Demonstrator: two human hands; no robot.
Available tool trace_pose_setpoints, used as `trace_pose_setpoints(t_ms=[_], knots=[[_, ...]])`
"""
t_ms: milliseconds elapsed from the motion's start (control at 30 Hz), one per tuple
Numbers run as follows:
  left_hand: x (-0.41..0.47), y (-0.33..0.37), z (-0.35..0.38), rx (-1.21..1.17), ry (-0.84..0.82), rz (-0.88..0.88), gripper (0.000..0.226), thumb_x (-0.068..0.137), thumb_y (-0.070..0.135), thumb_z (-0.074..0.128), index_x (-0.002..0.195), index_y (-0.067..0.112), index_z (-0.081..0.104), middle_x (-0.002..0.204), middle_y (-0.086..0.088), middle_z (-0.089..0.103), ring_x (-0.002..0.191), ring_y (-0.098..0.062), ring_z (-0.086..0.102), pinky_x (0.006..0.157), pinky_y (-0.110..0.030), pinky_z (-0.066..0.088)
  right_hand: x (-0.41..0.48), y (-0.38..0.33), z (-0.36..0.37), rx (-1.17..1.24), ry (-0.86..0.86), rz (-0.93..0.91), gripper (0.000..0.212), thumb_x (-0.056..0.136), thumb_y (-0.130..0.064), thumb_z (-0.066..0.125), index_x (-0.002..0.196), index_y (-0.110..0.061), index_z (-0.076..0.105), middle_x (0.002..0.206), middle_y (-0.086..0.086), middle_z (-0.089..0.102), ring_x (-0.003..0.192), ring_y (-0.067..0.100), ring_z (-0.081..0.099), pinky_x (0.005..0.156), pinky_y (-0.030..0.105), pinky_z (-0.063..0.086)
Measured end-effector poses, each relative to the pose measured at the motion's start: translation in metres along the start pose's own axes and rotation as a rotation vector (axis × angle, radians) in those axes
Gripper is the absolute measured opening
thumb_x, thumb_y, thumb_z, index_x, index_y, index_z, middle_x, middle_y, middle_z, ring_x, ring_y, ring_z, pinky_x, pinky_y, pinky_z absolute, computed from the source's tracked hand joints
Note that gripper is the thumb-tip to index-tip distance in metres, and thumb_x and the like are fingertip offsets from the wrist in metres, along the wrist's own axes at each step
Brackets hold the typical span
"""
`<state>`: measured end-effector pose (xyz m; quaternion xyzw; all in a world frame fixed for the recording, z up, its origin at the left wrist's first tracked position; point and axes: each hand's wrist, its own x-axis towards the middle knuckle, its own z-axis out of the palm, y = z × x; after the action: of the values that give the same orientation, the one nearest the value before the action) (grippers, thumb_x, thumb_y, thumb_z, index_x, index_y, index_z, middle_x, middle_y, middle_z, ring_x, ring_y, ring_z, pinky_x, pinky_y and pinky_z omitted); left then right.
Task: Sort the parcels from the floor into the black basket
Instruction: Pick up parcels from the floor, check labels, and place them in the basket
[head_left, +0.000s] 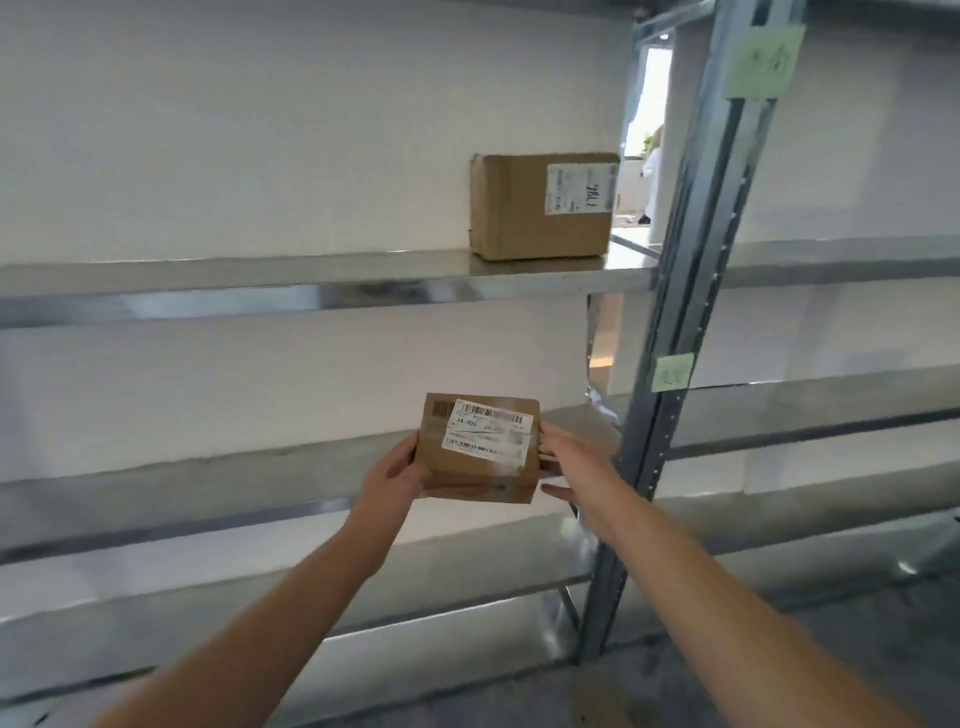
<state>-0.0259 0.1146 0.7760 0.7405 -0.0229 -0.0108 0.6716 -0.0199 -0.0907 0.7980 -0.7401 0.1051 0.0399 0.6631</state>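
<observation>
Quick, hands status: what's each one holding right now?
Left hand: grips the small parcel by its left end.
Right hand: holds the same parcel's right end.

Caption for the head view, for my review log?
Left hand and right hand hold a small brown cardboard parcel before grey metal shelving bearing a larger cardboard box.
</observation>
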Motion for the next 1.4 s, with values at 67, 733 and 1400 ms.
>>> trace_pose_setpoints(t_ms=[67, 733, 1400], knots=[[-0.015, -0.009, -0.047, 0.002, 0.065, -0.004, 0.046, 0.092, 0.003, 0.048, 0.118, 0.034, 0.069, 0.112, 0.018, 0.072, 0.104, 0.006, 0.063, 0.094, -0.022, 0.045, 0.006, -0.006, 0.05, -0.02, -0.07, -0.002, 0.018, 0.098, -0.033, 0.053, 0.103, -0.031, 0.07, 0.105, -0.008, 0.07, 0.106, 0.013, 0.062, 0.086, 0.031, 0.051], [-0.266, -0.132, -0.482, -0.359, 1.098, -0.204, 0.024, 0.097, 0.023, 0.056, 0.113, 0.029, 0.073, 0.117, -0.003, 0.071, 0.112, -0.022, 0.065, 0.102, -0.041, 0.05, -0.132, -0.009, 0.576, -0.226, -0.917, 0.02, 0.038, 0.094, -0.005, 0.049, 0.104, -0.036, 0.068, 0.103, -0.004, 0.07, 0.089, 0.013, 0.065, 0.052, 0.023, 0.054], [-0.323, -0.178, -0.595, -0.479, 1.766, -0.304, 0.022, 0.098, -0.003, 0.049, 0.109, 0.005, 0.067, 0.098, -0.012, 0.071, 0.089, -0.021, 0.067, 0.079, -0.026, 0.058, -0.145, 0.041, 0.825, -0.451, -1.551, 0.072, 0.045, 0.096, -0.001, 0.045, 0.119, -0.037, 0.056, 0.096, -0.009, 0.065, 0.09, 0.011, 0.061, 0.076, 0.035, 0.055]])
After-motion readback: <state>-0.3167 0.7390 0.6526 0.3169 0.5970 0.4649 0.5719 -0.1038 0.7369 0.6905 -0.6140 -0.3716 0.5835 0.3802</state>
